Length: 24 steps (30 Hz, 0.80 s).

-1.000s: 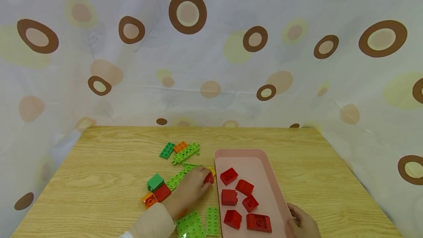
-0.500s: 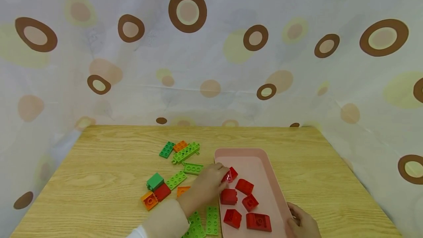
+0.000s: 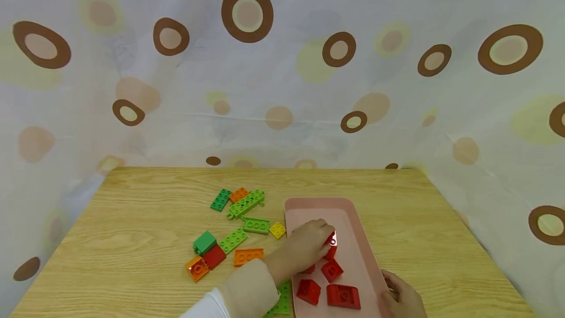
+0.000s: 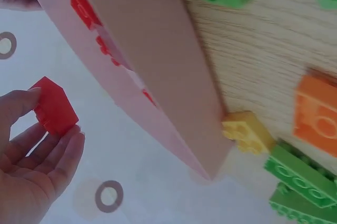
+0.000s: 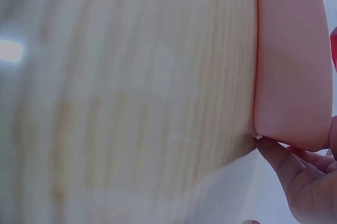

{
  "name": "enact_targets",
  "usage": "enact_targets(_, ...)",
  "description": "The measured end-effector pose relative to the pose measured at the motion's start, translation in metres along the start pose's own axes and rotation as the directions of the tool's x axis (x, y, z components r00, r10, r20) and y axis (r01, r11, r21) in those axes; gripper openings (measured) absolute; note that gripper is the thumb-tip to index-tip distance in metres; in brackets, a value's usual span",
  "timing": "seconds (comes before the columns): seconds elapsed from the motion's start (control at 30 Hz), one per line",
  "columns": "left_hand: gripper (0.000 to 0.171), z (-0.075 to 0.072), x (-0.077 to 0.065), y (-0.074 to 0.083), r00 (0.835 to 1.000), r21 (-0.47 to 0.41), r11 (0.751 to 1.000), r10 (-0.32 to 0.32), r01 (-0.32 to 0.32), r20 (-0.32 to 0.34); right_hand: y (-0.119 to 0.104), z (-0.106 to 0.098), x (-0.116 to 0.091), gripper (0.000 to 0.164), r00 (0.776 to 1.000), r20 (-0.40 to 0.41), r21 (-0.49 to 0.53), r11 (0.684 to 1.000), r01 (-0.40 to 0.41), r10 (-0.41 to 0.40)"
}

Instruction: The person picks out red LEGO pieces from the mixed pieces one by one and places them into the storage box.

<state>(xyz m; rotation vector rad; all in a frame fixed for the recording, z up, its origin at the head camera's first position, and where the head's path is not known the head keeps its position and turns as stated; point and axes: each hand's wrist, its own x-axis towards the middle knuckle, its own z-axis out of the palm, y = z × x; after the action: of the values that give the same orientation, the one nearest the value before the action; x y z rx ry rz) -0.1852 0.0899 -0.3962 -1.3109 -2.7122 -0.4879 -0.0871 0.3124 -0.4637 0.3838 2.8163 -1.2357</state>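
Observation:
Over the pink tray (image 3: 321, 208), my left hand (image 3: 307, 244) pinches a red toy brick between thumb and fingers. In the left wrist view this red brick (image 4: 56, 106) shows plainly, above the tray's rim. Under and around the hand, several red bricks lie in the tray, among them a wide one (image 3: 343, 297) and a sloped one (image 3: 308, 291); some are partly covered by the hand. My right hand (image 3: 403, 296) grips the tray's right wall near its front. In the right wrist view, the fingers (image 5: 287, 163) hold the tray at its corner.
Left of the tray lie loose bricks: a yellow one (image 3: 277, 230), an orange one (image 3: 248, 256), a dark green one (image 3: 205, 243), a red one (image 3: 215, 257) and several light green ones. A patterned cloth (image 3: 282, 77) hangs behind the wooden table (image 3: 145, 220).
My left hand has picked the red brick up from beside the yellow one and carried it right, over the tray's left rim, to above the tray. The right hand stays on the tray wall.

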Motion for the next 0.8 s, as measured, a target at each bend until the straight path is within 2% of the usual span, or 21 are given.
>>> enact_targets(0.17,0.022,0.004,0.012,0.012,0.997,0.023,0.997,0.077,-0.077,-0.014,-0.001,0.002,0.0,0.04,1.0,0.0,0.014,1.0,-0.016,0.016)
enact_targets(0.27,0.021,0.009,0.019,0.018,0.995,0.045,0.994,0.097,-0.095,-0.026,-0.002,0.003,0.001,0.04,0.999,-0.006,0.009,0.999,-0.033,0.033)
enact_targets(0.37,0.019,0.012,0.024,0.025,0.997,0.052,0.996,0.079,-0.079,0.009,-0.003,0.003,0.001,0.039,0.999,-0.009,-0.001,0.999,-0.035,0.035)
enact_targets(0.43,0.02,0.015,0.026,0.03,0.997,0.043,0.997,0.056,-0.059,0.057,-0.004,0.002,0.001,0.039,1.0,-0.01,0.004,1.0,-0.028,0.028)
enact_targets(0.6,0.022,0.023,0.03,0.04,0.989,0.054,0.998,0.028,-0.036,0.148,-0.003,0.002,0.0,0.039,1.0,-0.008,0.009,1.0,-0.012,0.012)
enact_targets(0.8,0.022,0.03,0.034,0.046,0.978,0.083,0.996,0.008,-0.026,0.207,-0.002,0.001,-0.002,0.04,1.0,-0.016,0.015,1.0,0.005,-0.004)
